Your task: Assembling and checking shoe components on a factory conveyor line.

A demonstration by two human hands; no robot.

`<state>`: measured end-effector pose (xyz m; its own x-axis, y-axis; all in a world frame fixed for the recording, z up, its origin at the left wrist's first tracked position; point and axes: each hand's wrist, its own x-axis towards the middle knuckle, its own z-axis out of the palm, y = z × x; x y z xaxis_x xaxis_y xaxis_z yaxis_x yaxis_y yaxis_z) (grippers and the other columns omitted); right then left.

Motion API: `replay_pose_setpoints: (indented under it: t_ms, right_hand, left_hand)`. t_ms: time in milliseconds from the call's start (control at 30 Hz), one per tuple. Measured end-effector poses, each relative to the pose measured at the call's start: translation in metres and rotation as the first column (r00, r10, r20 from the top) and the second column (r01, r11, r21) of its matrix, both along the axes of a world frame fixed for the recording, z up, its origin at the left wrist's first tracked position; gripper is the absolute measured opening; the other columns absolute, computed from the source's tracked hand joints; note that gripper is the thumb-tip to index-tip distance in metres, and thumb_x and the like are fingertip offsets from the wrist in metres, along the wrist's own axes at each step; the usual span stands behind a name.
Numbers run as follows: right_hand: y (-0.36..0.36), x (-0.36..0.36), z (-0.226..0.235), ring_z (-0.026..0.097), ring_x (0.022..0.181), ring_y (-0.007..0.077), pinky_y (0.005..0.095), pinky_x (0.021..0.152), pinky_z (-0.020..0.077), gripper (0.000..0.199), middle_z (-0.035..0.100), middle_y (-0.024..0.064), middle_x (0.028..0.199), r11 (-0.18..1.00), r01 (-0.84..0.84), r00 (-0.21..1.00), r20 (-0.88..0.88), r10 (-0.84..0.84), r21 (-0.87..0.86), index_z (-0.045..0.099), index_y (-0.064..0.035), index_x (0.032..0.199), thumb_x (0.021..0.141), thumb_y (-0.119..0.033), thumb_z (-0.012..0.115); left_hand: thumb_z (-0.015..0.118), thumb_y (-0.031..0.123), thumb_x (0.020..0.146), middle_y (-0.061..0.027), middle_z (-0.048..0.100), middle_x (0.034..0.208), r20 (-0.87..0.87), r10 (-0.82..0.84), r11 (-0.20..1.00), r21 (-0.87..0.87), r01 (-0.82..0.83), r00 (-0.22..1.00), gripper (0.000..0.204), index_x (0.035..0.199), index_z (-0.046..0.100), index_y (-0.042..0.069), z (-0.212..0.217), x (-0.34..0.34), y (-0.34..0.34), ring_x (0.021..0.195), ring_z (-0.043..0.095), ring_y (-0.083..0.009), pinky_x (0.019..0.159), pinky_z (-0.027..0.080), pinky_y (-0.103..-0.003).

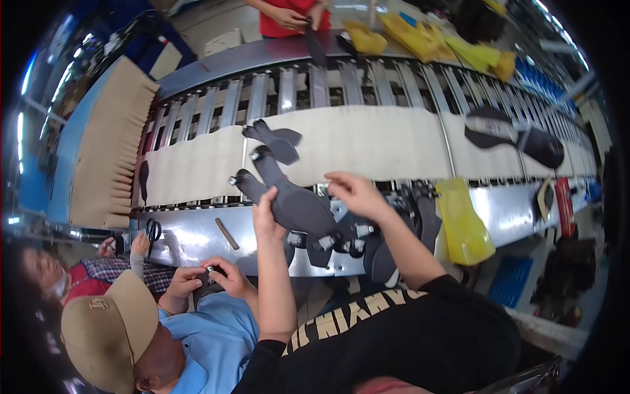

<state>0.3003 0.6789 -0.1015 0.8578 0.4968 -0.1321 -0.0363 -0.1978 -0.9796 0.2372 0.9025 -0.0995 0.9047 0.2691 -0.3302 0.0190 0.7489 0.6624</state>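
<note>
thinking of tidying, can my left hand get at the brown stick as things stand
Probably not: the left hand holds a dark piece, though the brown stick lies close by, uncovered.

The pieces at the left fingers are charcoal grey. Beyond the right fingers, the belt is cream; right of them, a bag shows bright yellow. Left of the left fingers: a brown strip, silvery worktop, light blue shirt, tan cap.

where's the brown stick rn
In the head view, the brown stick lies on the metal ledge left of centre, between the scissors and the left hand.
</note>
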Motion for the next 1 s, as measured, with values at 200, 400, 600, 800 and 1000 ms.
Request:
replay_pose_setpoints:
  t_ms: [200, 400, 600, 800, 1000]
  right_hand:
    - [-0.090, -0.004, 0.005, 0.057, 0.074, 0.0075, 0.0227, 0.068, 0.0472, 0.020, 0.064, 0.0016, 0.081, 0.918, 0.395, 0.916, 0.084, -0.392, -0.035, 0.066, -0.0019, 0.102, 0.095, -0.015, 0.053]
    - [-0.180, -0.054, -0.036, 0.064, 0.074, 0.0173, 0.0283, 0.068, 0.0496, 0.019, 0.068, 0.0102, 0.080, 0.557, 0.816, 0.572, 0.357, -0.738, -0.154, 0.068, -0.0022, 0.099, 0.086, -0.016, 0.062]
    - [-0.185, -0.113, -0.071, 0.048, 0.116, 0.0390, 0.0442, 0.096, 0.0409, 0.076, 0.051, 0.0208, 0.127, 0.543, 0.603, 0.793, 0.367, -0.486, -0.584, 0.042, -0.0067, 0.136, 0.071, -0.026, 0.077]
    - [-0.177, -0.125, -0.079, 0.050, 0.106, 0.0368, 0.0446, 0.092, 0.0417, 0.072, 0.054, 0.0176, 0.112, 0.479, 0.697, 0.714, 0.455, -0.533, -0.533, 0.050, -0.0068, 0.130, 0.065, -0.022, 0.079]
    - [-0.174, -0.116, -0.077, 0.057, 0.092, 0.0321, 0.0389, 0.083, 0.0463, 0.050, 0.059, 0.0154, 0.098, 0.521, 0.756, 0.652, 0.391, -0.649, -0.397, 0.059, -0.0048, 0.115, 0.067, -0.011, 0.076]
  left_hand:
    - [0.050, 0.017, 0.090, -0.0109, 0.047, 0.137, 0.183, -0.010, 0.973, -0.226, 0.052, 0.983, 0.051, 0.137, 0.039, 0.001, -0.004, -0.002, 0.008, 0.130, 0.041, -0.0282, 0.108, 0.035, -0.048]
    - [0.051, 0.014, 0.088, -0.0124, 0.049, 0.133, 0.155, -0.086, 0.947, -0.296, 0.129, 0.984, 0.050, 0.135, 0.040, 0.001, -0.021, -0.009, -0.004, 0.128, 0.043, -0.0313, 0.108, 0.035, -0.051]
    - [0.051, 0.014, 0.088, -0.0160, 0.049, 0.133, 0.198, -0.206, 0.892, -0.364, 0.268, 0.958, 0.050, 0.134, 0.040, -0.001, -0.034, -0.016, -0.021, 0.126, 0.046, -0.0331, 0.106, 0.036, -0.051]
    - [0.051, 0.019, 0.091, -0.0107, 0.061, 0.113, 0.247, -0.276, 0.878, -0.329, 0.348, 0.929, 0.045, 0.133, 0.044, 0.004, -0.034, -0.027, -0.043, 0.116, 0.052, -0.0312, 0.102, 0.041, -0.050]
    - [0.053, 0.018, 0.090, -0.0087, 0.059, 0.102, 0.116, -0.393, 0.829, -0.385, 0.406, 0.912, 0.040, 0.128, 0.048, 0.005, -0.037, -0.026, -0.094, 0.103, 0.055, -0.0280, 0.101, 0.041, -0.048]
